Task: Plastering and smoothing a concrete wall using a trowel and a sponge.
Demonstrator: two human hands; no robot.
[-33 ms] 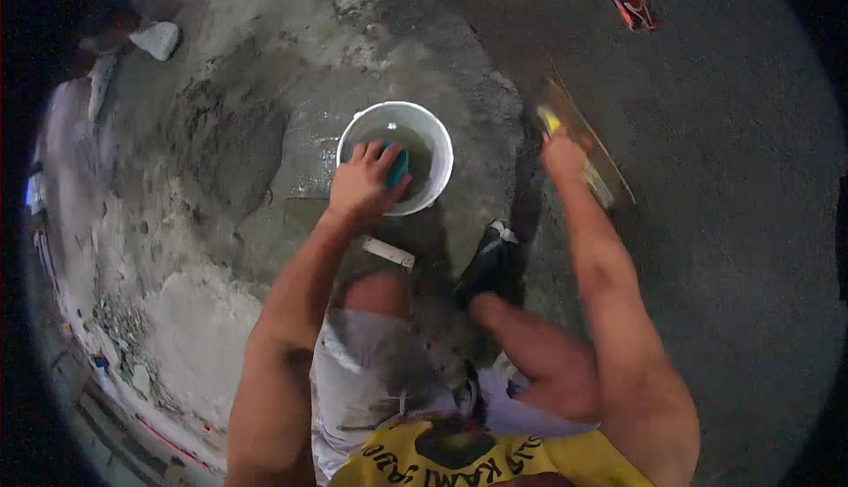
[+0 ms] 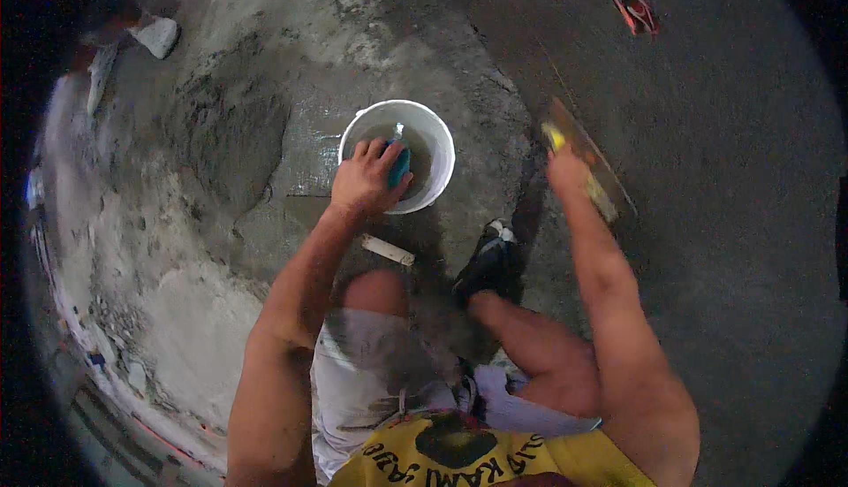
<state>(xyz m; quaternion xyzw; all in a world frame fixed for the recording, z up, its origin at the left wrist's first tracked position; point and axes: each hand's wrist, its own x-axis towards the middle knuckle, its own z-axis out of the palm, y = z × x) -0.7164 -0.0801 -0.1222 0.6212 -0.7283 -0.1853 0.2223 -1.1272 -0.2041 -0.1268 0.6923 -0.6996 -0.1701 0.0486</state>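
Observation:
A white bucket (image 2: 431,142) of murky water stands on rough, wet cement. My left hand (image 2: 367,178) is closed over a teal sponge (image 2: 397,164) inside the bucket's rim, low in the opening. On the right, my right hand (image 2: 568,169) grips the handle of a long flat trowel (image 2: 579,125), with yellow on its handle, over smooth dark grey screed (image 2: 715,178). A short pale stick or block (image 2: 387,248) lies below the bucket, near my bent knee.
A red and dark object (image 2: 632,7) lies on the screed at top right. Pale stones (image 2: 157,38) sit at upper left on the rough ground. Rubble (image 2: 110,341) lines the lower-left edge. My shoed foot (image 2: 484,262) is between bucket and trowel.
My right hand and the trowel have shifted slightly downward and to the right. My left hand has hardly moved on the sponge in the bucket.

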